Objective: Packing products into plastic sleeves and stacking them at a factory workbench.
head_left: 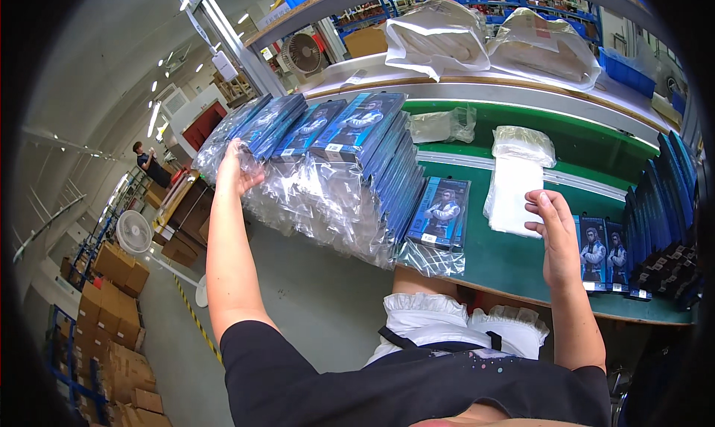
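Observation:
My left hand [240, 174] reaches out to the left, its fingertips on the near edge of a stack of blue boxes [272, 121] in clear plastic sleeves. Its thumb stands apart, and I see nothing gripped in it. Taller stacks of the same bagged boxes [365, 125] rise beside it, their loose plastic ends [320, 207] hanging toward me. One bagged box [441, 214] lies alone on the green table, right of the stacks. My right hand [555, 229] hovers with loosely bent, parted fingers beside a pile of clear plastic bags [514, 192], holding nothing.
Unbagged blue boxes [593, 255] lie at the table's right, with a leaning row of more [659, 203] beyond. A crumpled plastic bag [443, 125] rests by the green back panel. White sacks [436, 36] sit on the shelf. Cartons [112, 308] and a fan [134, 231] stand left; a person [153, 166] is far off.

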Action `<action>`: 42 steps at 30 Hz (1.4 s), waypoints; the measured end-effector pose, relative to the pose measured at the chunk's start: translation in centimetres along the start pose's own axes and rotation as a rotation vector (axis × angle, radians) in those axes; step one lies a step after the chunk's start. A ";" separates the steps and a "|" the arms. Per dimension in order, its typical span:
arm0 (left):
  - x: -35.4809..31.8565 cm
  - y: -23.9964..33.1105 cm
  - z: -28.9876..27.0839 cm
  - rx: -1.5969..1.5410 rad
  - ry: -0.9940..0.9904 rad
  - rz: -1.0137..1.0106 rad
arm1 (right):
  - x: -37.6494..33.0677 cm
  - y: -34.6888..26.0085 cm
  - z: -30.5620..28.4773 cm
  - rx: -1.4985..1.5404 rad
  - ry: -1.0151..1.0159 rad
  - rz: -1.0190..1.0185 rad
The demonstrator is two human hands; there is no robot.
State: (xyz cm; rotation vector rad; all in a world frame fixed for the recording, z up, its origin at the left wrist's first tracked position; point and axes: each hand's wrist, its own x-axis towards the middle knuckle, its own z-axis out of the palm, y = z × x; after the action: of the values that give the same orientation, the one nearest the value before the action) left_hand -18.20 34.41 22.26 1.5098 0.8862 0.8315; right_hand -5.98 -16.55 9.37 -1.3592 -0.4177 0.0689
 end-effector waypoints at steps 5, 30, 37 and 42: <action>0.0 0.5 0.8 0.579 0.255 0.134 | 0.1 0.5 0.1 0.022 0.015 0.031; 0.3 -0.3 3.5 1.017 0.319 1.153 | 0.1 2.3 0.1 0.002 0.033 0.119; 0.9 0.0 4.1 1.081 0.437 1.245 | -0.3 2.5 0.5 0.015 -0.002 0.126; -4.2 0.5 4.8 0.721 0.446 1.448 | -1.4 3.9 2.3 0.055 -0.021 0.220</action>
State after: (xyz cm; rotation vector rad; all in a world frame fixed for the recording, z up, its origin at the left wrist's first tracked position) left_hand -15.88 28.39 22.08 2.6810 0.2219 2.0784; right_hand -7.29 -13.91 5.60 -1.3467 -0.2806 0.2752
